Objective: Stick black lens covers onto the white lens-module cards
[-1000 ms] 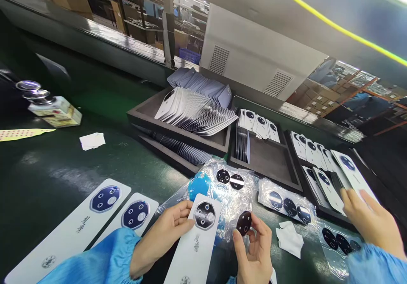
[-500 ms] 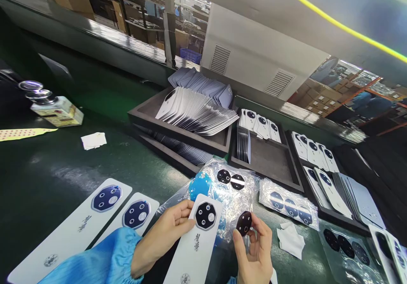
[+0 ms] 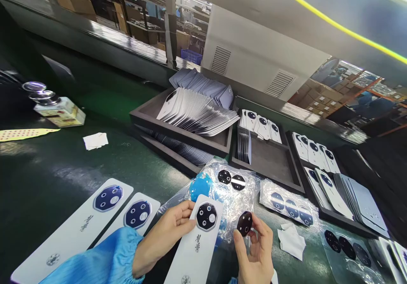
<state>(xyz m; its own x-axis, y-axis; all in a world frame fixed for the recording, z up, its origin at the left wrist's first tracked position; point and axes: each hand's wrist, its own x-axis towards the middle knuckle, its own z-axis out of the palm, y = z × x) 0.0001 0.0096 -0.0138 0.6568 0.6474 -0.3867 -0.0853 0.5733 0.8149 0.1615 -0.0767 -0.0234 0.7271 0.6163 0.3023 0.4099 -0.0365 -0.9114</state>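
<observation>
Left hand (image 3: 170,228), yours: fingers gripping the left edge of one white panel (image 3: 190,256), thumb on its face. The panel lies low in the middle of your view, top end pointing away from you, a dark camera motif (image 3: 206,217) near that end.

Right hand (image 3: 257,250), yours: fingers pinching one small black plate (image 3: 244,224), pierced with holes, held to the right of the panel and apart from it.

To your left, on the green counter (image 3: 136,163): one large white panel (image 3: 71,237), and beside it a second, partly behind your blue sleeve (image 3: 104,254).

Beyond your hands: one clear plastic bag (image 3: 233,203), with black plates on it.

Right of your right hand: one crumpled white cloth (image 3: 291,241).

Farther back: one dark tray (image 3: 171,123) of fanned panels; at its right, another tray (image 3: 275,159), partly filled.
</observation>
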